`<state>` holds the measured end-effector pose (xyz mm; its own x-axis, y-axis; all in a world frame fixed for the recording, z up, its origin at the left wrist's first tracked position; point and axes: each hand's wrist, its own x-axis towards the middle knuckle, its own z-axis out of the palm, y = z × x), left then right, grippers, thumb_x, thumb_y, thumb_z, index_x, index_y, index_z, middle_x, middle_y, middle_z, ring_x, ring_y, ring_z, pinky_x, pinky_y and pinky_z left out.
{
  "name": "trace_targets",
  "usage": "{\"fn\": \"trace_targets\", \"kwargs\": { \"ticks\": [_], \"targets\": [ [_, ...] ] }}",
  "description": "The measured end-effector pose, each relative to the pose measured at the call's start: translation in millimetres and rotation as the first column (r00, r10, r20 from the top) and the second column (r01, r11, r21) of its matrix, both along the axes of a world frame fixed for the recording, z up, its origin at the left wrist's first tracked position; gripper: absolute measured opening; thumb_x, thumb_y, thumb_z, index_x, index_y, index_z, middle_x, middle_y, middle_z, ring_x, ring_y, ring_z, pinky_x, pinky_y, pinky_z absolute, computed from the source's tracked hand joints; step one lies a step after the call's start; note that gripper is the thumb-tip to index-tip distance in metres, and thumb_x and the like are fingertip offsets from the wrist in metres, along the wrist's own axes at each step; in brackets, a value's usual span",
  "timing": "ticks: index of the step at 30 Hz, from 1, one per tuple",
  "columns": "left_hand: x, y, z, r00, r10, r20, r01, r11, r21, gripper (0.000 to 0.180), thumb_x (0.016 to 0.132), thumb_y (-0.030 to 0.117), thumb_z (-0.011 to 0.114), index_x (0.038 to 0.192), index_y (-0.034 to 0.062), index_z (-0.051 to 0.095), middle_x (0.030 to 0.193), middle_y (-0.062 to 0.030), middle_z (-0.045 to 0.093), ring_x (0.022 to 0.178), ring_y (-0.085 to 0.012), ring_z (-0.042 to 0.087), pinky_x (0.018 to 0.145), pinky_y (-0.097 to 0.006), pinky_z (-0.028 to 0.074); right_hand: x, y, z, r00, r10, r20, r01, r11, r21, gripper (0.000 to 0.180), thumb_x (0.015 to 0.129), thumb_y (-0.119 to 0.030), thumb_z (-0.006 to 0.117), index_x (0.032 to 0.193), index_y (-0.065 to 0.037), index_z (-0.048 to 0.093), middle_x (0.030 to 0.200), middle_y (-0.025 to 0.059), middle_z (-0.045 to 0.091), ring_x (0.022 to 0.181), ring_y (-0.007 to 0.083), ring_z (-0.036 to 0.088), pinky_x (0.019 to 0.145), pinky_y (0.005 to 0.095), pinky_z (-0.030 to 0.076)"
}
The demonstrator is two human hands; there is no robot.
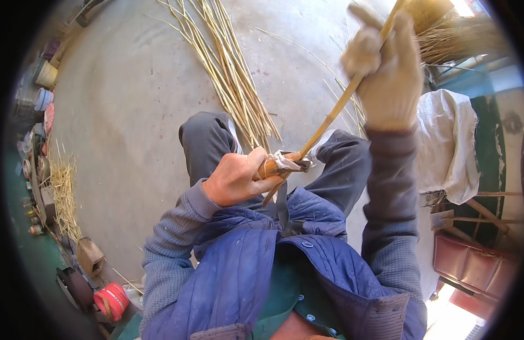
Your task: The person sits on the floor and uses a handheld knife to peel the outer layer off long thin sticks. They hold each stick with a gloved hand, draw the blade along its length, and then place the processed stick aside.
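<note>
While the left hand (233, 177) grips the tool (270, 168) near centre, presumably steadying it against the stick (333, 113), the gloved right hand (393, 85), blurred, grips the stick far right; a bundle (239, 85) lies left of it.

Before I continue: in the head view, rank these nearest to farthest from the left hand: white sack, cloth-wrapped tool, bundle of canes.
1. Cloth-wrapped tool: in the left hand.
2. Bundle of canes: on the floor, ahead.
3. White sack: off to the right.
</note>
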<state>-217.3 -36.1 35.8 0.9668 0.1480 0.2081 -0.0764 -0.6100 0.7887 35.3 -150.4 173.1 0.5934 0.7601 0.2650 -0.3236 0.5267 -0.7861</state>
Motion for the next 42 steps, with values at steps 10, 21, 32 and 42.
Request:
{"fn": "trace_targets", "kwargs": {
  "ticks": [10, 21, 32, 42],
  "targets": [
    [55, 37, 53, 0.985, 0.124, 0.118, -0.115, 0.99, -0.08, 0.037, 0.087, 0.026, 0.089, 0.097, 0.0005, 0.064, 0.076, -0.0189, 0.066, 0.065, -0.0299, 0.069, 0.06, -0.039, 0.055, 32, 51, 56, 0.967, -0.191, 0.167, 0.182, 0.981, 0.068, 0.036, 0.113, -0.038, 0.05, 0.088, -0.013, 0.054, 0.064, -0.0055, 0.041, 0.05, 0.0084, 0.037, 0.048, 0.0273, 0.037],
    [136, 78, 107, 0.976, 0.202, 0.083, -0.134, 0.854, -0.503, 0.03, 0.097, 0.025, 0.081, 0.105, 0.0014, 0.063, 0.073, -0.0017, 0.063, 0.054, -0.0067, 0.058, 0.047, -0.023, 0.049, -14, 5, -53, 0.513, -0.371, 0.774, 0.72, 0.677, -0.153, 0.026, 0.109, -0.019, 0.058, 0.126, 0.0, 0.068, 0.119, 0.0217, 0.073, 0.108, 0.0266, 0.075, 0.081, 0.0345, 0.061],
    [170, 81, 87, 0.821, 0.563, 0.091, -0.312, 0.577, -0.754, 0.027, 0.101, 0.03, 0.078, 0.104, 0.0053, 0.066, 0.074, -0.0024, 0.064, 0.054, -0.0103, 0.058, 0.047, -0.025, 0.047, -18, -42, -101, 0.037, 0.18, 0.983, 0.767, 0.625, -0.144, 0.02, 0.104, -0.021, 0.062, 0.119, -0.008, 0.067, 0.089, 0.0085, 0.067, 0.068, 0.0216, 0.071, 0.057, 0.0345, 0.054],
    [149, 157, 62, 0.792, 0.61, 0.002, -0.381, 0.498, -0.779, 0.027, 0.102, 0.034, 0.076, 0.104, 0.008, 0.067, 0.074, -0.0006, 0.062, 0.054, -0.0098, 0.057, 0.048, -0.023, 0.047, -80, -311, -128, 0.315, 0.533, 0.785, 0.754, 0.362, -0.548, 0.013, 0.101, -0.021, 0.065, 0.105, -0.013, 0.073, 0.078, 0.0153, 0.069, 0.073, 0.0342, 0.07, 0.062, 0.0482, 0.053]
  ]
}}
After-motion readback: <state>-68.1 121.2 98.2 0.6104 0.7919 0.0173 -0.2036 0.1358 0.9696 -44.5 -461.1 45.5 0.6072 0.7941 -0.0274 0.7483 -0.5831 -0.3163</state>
